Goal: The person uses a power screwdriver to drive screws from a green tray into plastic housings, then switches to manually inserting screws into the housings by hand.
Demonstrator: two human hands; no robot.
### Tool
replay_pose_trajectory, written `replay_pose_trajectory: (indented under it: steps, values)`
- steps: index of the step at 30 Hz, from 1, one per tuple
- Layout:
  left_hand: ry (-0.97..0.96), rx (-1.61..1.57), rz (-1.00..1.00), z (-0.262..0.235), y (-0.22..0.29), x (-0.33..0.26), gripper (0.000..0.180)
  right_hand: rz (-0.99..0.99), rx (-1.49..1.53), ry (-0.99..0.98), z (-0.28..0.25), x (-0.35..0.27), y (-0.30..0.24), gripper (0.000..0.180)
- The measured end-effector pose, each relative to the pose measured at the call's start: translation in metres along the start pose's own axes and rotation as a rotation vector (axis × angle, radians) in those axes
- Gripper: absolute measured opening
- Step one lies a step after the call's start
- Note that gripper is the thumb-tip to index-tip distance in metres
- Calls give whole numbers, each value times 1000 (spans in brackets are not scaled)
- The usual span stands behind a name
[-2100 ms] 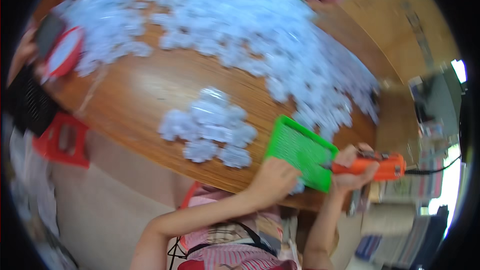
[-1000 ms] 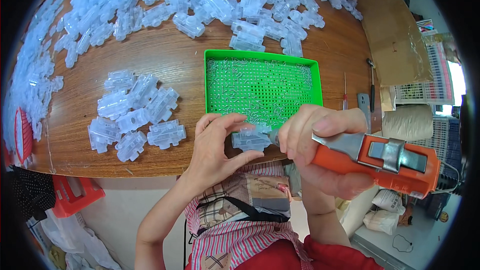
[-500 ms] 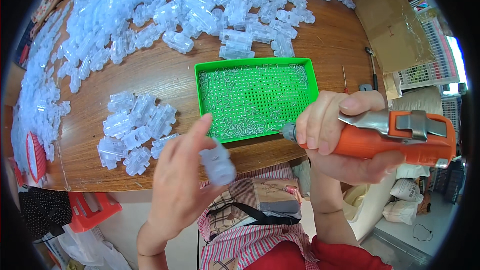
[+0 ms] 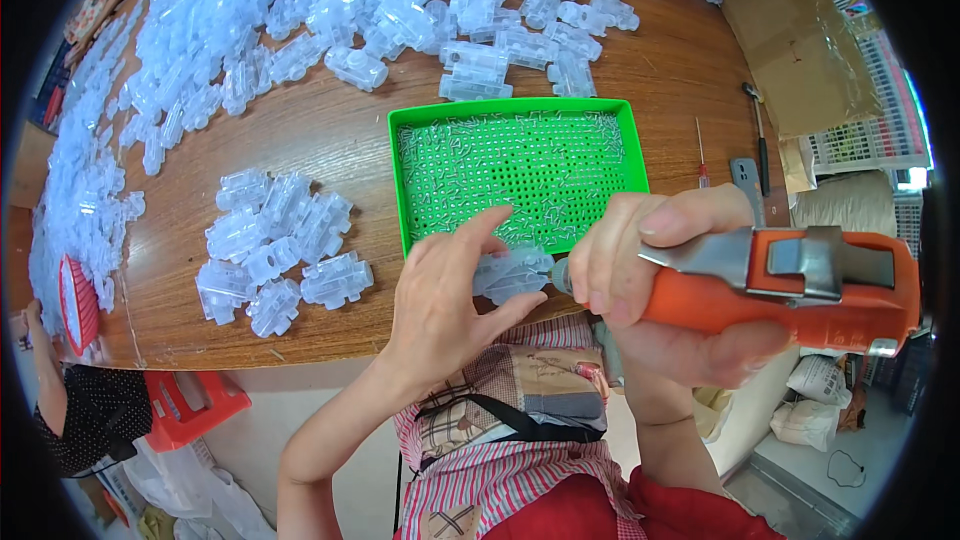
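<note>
My left hand (image 4: 445, 285) grips a clear plastic housing (image 4: 510, 273) at the near edge of the green tray, with thumb and fingers around it. In my right hand (image 4: 650, 270) is an orange pneumatic screwdriver (image 4: 790, 285) with a metal lever on top, lying sideways with its tip to the left. That tip meets the right end of the housing; the exact contact point is too small to tell. Just behind both hands, the perforated green tray (image 4: 398, 180) holds many small metal screws (image 4: 590, 210). Left of my left hand lies a small group of clear housings (image 4: 275, 260).
A large heap of clear housings (image 4: 250, 40) covers the table's far and left side. At the right lie a thin screwdriver (image 4: 702, 165), a grey phone-like object (image 4: 745, 185) and a hammer-like tool (image 4: 760, 145), near a cardboard sheet (image 4: 790, 50). Another person's arm (image 4: 47, 375) shows at far left.
My left hand has brought the housing right and up to the screwdriver's tip. One more housing lies with the small group. A person's arm has appeared at the far left.
</note>
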State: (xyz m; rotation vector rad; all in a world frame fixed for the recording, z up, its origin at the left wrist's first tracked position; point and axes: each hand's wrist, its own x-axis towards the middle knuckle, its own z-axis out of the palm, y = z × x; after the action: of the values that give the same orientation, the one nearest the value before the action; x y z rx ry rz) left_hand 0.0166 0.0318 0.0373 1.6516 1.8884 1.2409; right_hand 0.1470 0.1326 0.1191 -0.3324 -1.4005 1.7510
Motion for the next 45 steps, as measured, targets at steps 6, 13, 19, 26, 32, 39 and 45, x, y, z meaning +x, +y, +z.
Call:
replay_pose_trajectory:
  steps: [6,13,19,26,32,39,45]
  values:
    - [58,-154,-96,9,-8,-9,85,169,-200,37,14,2,3,84]
    - [72,-121,-53,5,-8,-11,85,190,-276,-4,24,11,14,86]
    - [67,-103,-37,5,-7,-8,84,188,-175,-88,15,14,18,85]
    - [114,-144,18,10,-9,-5,81,61,-263,-64,18,0,17,72]
    - [129,-148,62,8,-19,-9,73,-100,-202,-210,17,-6,34,65]
    - [113,-164,51,12,-16,-10,69,-147,-334,-282,20,-6,30,66]
    - [192,15,77,-12,-8,-15,60,-78,117,-124,12,13,26,73]
